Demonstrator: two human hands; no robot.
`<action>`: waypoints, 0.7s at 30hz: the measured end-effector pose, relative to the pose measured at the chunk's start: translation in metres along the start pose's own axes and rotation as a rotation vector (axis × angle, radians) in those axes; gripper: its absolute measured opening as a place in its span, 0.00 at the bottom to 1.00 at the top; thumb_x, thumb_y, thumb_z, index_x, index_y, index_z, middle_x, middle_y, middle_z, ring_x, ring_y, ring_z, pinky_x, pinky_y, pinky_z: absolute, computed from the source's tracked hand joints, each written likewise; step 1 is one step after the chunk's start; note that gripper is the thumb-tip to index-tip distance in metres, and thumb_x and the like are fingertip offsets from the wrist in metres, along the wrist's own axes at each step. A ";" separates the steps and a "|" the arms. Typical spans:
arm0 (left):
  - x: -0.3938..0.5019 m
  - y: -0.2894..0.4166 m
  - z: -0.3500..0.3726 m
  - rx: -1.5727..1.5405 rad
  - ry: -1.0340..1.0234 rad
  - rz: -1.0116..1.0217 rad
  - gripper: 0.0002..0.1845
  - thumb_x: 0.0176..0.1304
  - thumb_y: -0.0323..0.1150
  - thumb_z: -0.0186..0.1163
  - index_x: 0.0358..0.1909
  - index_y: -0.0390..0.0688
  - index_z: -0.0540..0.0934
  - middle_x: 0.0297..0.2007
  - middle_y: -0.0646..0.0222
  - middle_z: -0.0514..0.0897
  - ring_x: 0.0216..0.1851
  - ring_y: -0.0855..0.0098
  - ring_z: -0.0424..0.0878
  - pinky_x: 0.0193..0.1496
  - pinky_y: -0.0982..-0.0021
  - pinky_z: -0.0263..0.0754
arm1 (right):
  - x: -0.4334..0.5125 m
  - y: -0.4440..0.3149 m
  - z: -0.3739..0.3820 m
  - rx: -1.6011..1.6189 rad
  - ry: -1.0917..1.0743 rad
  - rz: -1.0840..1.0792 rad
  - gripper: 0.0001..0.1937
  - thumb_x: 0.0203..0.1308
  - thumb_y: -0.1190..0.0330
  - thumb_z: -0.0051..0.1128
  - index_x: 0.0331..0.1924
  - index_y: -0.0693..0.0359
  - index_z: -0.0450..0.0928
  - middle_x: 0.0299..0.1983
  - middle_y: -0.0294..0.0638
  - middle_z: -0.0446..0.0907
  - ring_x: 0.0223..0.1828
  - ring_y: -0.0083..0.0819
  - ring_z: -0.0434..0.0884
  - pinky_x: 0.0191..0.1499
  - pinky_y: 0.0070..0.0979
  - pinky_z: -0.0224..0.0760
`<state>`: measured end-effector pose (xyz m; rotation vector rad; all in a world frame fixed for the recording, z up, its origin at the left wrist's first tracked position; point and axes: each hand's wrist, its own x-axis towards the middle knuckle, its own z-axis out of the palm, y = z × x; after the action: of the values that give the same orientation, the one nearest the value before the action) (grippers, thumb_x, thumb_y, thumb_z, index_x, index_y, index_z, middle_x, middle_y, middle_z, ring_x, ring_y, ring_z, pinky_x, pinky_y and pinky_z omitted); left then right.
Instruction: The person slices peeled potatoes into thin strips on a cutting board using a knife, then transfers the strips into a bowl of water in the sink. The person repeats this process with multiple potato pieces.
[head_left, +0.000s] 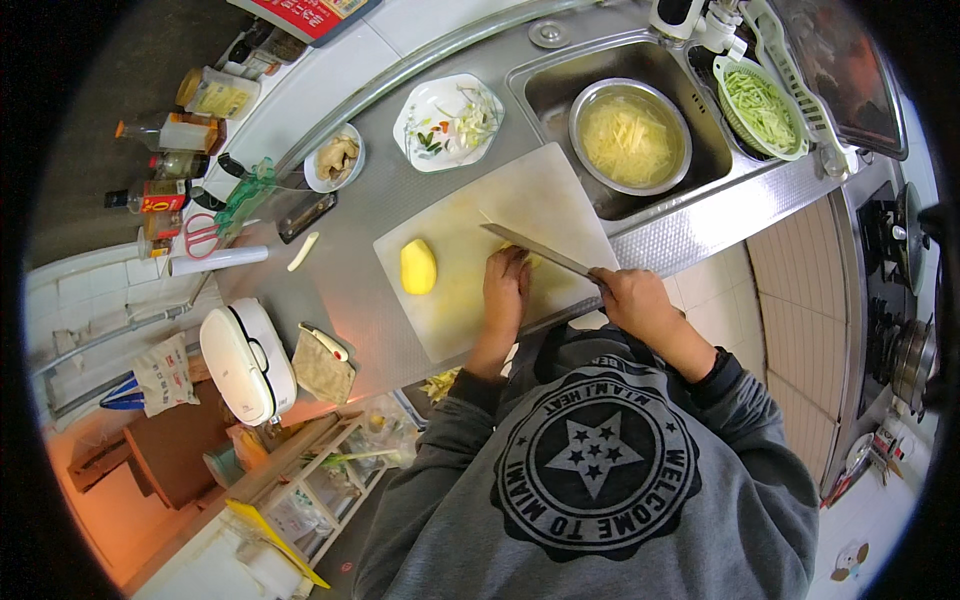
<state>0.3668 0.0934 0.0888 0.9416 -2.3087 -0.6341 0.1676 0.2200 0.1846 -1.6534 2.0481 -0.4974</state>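
My right hand (637, 300) grips the handle of a kitchen knife (544, 252), its blade reaching left over a white cutting board (465, 217). Beside the blade my left hand (507, 279) presses, fingers curled, on a piece of yellow potato (529, 259) that they mostly hide. A thin strip lies by the blade's tip. On the board's left part rests a peeled potato (418, 267), apart from both hands. Beyond the board, in the sink, a metal bowl (576, 127) holds pale yellow shreds in liquid.
A plate (409, 97) of chopped scallion and peppers and a small bowl (360, 161) of ginger-like pieces stand behind the board. A cleaver (307, 217) lies left. A green basket (798, 142) of green shreds sits by the sink (551, 67). A white appliance (247, 364) stands at the left.
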 end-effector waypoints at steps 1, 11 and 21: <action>0.000 0.000 0.001 0.000 0.007 -0.008 0.12 0.55 0.22 0.62 0.43 0.35 0.81 0.46 0.57 0.80 0.49 0.51 0.76 0.53 0.58 0.74 | 0.000 -0.002 -0.001 -0.037 -0.016 -0.021 0.13 0.55 0.70 0.54 0.45 0.59 0.82 0.22 0.50 0.81 0.24 0.48 0.82 0.27 0.43 0.74; 0.000 -0.004 0.000 -0.020 0.001 -0.080 0.11 0.53 0.20 0.62 0.41 0.37 0.82 0.44 0.56 0.81 0.48 0.51 0.77 0.50 0.59 0.75 | -0.009 -0.005 -0.030 -0.131 -0.118 -0.039 0.14 0.56 0.71 0.53 0.46 0.61 0.83 0.22 0.50 0.80 0.24 0.47 0.82 0.28 0.42 0.75; 0.007 -0.004 0.000 -0.028 -0.002 -0.076 0.13 0.53 0.20 0.63 0.42 0.37 0.82 0.46 0.56 0.81 0.49 0.51 0.77 0.53 0.58 0.74 | 0.022 0.002 -0.027 -0.157 -0.183 -0.052 0.11 0.55 0.70 0.54 0.40 0.62 0.82 0.20 0.52 0.80 0.24 0.48 0.82 0.28 0.44 0.75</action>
<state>0.3642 0.0852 0.0881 1.0199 -2.2688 -0.6978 0.1469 0.1983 0.2029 -1.7760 1.9562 -0.1976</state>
